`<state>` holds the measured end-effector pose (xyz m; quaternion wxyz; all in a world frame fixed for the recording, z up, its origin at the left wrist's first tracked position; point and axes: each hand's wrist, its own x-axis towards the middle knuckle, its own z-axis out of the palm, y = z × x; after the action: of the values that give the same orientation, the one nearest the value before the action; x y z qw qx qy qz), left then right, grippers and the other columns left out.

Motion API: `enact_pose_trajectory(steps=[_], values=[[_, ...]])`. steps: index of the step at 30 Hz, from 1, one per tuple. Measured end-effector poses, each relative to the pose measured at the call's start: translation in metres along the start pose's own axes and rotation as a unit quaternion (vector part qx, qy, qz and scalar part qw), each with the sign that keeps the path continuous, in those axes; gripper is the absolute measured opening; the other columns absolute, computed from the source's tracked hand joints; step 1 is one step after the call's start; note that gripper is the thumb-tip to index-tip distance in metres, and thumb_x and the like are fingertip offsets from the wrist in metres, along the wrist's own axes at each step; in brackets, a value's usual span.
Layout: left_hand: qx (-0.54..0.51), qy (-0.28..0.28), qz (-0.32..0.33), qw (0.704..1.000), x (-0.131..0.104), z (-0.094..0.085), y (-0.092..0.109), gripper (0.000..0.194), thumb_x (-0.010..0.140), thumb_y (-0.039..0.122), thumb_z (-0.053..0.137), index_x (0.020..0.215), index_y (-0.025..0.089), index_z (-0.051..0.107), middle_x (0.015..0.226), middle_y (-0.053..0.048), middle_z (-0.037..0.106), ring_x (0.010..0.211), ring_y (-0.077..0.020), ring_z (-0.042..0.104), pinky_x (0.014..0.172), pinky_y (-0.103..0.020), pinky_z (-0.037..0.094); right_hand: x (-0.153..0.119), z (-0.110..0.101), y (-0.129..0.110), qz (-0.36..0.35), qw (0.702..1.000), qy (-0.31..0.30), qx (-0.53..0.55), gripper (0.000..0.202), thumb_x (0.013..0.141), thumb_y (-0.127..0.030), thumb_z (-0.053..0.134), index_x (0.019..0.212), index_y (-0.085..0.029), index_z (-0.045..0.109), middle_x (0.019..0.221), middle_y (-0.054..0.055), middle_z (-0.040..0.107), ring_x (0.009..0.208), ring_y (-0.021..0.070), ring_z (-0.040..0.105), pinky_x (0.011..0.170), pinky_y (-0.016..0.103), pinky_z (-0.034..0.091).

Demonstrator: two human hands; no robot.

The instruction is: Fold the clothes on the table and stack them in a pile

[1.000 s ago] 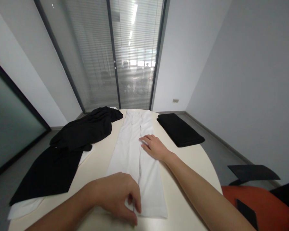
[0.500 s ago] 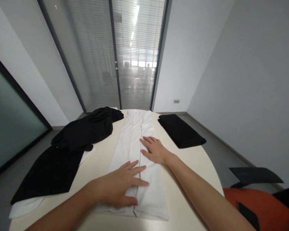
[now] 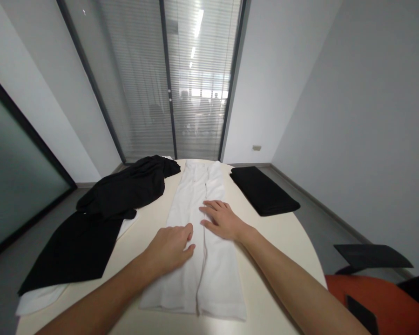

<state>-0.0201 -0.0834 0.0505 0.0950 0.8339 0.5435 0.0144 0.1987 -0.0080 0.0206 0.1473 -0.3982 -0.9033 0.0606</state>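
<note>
A long strip of white folded cloth [image 3: 218,274] runs lengthwise over the round cream table [image 3: 282,251], a seam or fold edge down its middle. My left hand [image 3: 171,246] is on its left part, fingers curled down and the thumb apart from the forefinger, with no cloth visibly pinched between them. Farther up and to the right, my right hand [image 3: 221,221] rests flat with spread fingers across the middle fold, holding nothing.
On the left lies a heap of black cloth [image 3: 125,186] above another black piece [image 3: 73,251], with white cloth under it. A folded black cloth [image 3: 261,190] sits at the right. An orange chair [image 3: 380,298] stands beyond the table's right edge.
My left hand has moved up and left from the middle fold, and its spread fingers have curled. My right hand has hardly moved. The lower fold line is now more curved.
</note>
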Motion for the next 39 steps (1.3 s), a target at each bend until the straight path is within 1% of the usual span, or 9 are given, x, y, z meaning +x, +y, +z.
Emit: enact_pose_trajectory(steps=[2, 4, 7, 10, 13, 17, 24, 29, 39], values=[[-0.002, -0.002, 0.006, 1.000, 0.000, 0.000, -0.001, 0.010, 0.087, 0.027, 0.051, 0.096, 0.023, 0.054, 0.081, -0.003, 0.070, 0.074, -0.0221, 0.067, 0.063, -0.030, 0.040, -0.001, 0.000, -0.002, -0.007, 1.000, -0.010, 0.004, 0.053, 0.098, -0.050, 0.051, 0.143, -0.023, 0.051, 0.152, 0.015, 0.044, 0.136, 0.0308, 0.039, 0.109, 0.050, 0.032], [-0.007, 0.004, 0.010, 1.000, 0.000, 0.000, -0.002, 0.018, 0.086, 0.022, 0.049, 0.104, 0.023, 0.055, 0.084, -0.004, 0.071, 0.075, -0.0219, 0.068, 0.064, -0.030, 0.040, -0.001, -0.001, -0.004, -0.021, 1.000, -0.014, 0.012, 0.050, 0.099, -0.046, 0.050, 0.143, -0.023, 0.052, 0.152, 0.014, 0.044, 0.137, 0.0305, 0.039, 0.110, 0.051, 0.032], [-0.013, 0.014, 0.018, 1.000, 0.000, 0.000, -0.004, 0.028, 0.087, 0.018, 0.047, 0.111, 0.024, 0.058, 0.091, -0.005, 0.073, 0.082, -0.0234, 0.069, 0.068, -0.031, 0.042, 0.000, -0.007, -0.006, -0.070, 0.997, -0.012, 0.035, 0.038, 0.095, -0.024, 0.051, 0.131, -0.023, 0.062, 0.148, 0.011, 0.050, 0.134, 0.0275, 0.043, 0.108, 0.048, 0.035], [-0.024, 0.012, 0.049, 0.998, 0.000, -0.002, -0.010, 0.023, 0.090, 0.018, 0.043, 0.101, 0.024, 0.063, 0.094, -0.005, 0.073, 0.086, -0.0232, 0.069, 0.070, -0.031, 0.043, 0.001, -0.015, -0.008, -0.125, 0.989, -0.025, 0.073, 0.035, 0.082, -0.010, 0.056, 0.110, -0.022, 0.073, 0.133, 0.008, 0.062, 0.123, 0.0236, 0.052, 0.105, 0.040, 0.040], [-0.040, 0.003, 0.115, 0.993, 0.000, -0.006, -0.018, 0.024, 0.090, 0.015, 0.044, 0.097, 0.023, 0.065, 0.096, -0.003, 0.071, 0.084, -0.0210, 0.067, 0.071, -0.030, 0.044, 0.000, -0.022, -0.010, -0.152, 0.981, -0.048, 0.115, 0.030, 0.078, -0.010, 0.060, 0.101, -0.023, 0.076, 0.117, 0.005, 0.070, 0.109, 0.0208, 0.060, 0.103, 0.036, 0.043], [-0.030, -0.008, 0.167, 0.985, -0.001, -0.012, -0.027, 0.023, 0.085, 0.012, 0.047, 0.094, 0.023, 0.066, 0.097, -0.003, 0.066, 0.085, -0.0197, 0.065, 0.073, -0.029, 0.044, -0.003, -0.025, -0.013, -0.146, 0.978, -0.062, 0.135, 0.027, 0.077, -0.011, 0.062, 0.097, -0.024, 0.077, 0.111, 0.003, 0.071, 0.104, 0.0196, 0.062, 0.098, 0.033, 0.046], [-0.069, 0.004, 0.211, 0.975, 0.000, -0.020, -0.031, 0.018, 0.092, 0.018, 0.046, 0.095, 0.021, 0.063, 0.101, -0.003, 0.063, 0.089, -0.0181, 0.062, 0.079, -0.029, 0.045, -0.005, -0.025, -0.017, -0.137, 0.977, -0.062, 0.149, 0.028, 0.078, -0.007, 0.057, 0.095, -0.022, 0.072, 0.112, 0.003, 0.069, 0.104, 0.0188, 0.063, 0.094, 0.031, 0.048], [-0.100, 0.006, 0.233, 0.967, 0.001, -0.017, -0.027, 0.017, 0.095, 0.019, 0.047, 0.098, 0.021, 0.064, 0.103, -0.002, 0.064, 0.092, -0.0170, 0.062, 0.082, -0.028, 0.045, -0.004, -0.021, -0.016, -0.134, 0.978, -0.057, 0.150, 0.027, 0.077, -0.008, 0.059, 0.099, -0.022, 0.070, 0.108, 0.004, 0.070, 0.103, 0.0195, 0.063, 0.095, 0.032, 0.048], [-0.079, -0.015, 0.248, 0.965, -0.001, -0.011, -0.026, 0.021, 0.084, 0.014, 0.058, 0.095, 0.026, 0.070, 0.104, 0.001, 0.065, 0.092, -0.0170, 0.064, 0.079, -0.027, 0.046, -0.002, -0.017, -0.012, -0.145, 0.966, -0.060, 0.206, 0.026, 0.072, -0.007, 0.067, 0.093, -0.021, 0.075, 0.107, 0.004, 0.068, 0.090, 0.0163, 0.063, 0.083, 0.029, 0.050]])
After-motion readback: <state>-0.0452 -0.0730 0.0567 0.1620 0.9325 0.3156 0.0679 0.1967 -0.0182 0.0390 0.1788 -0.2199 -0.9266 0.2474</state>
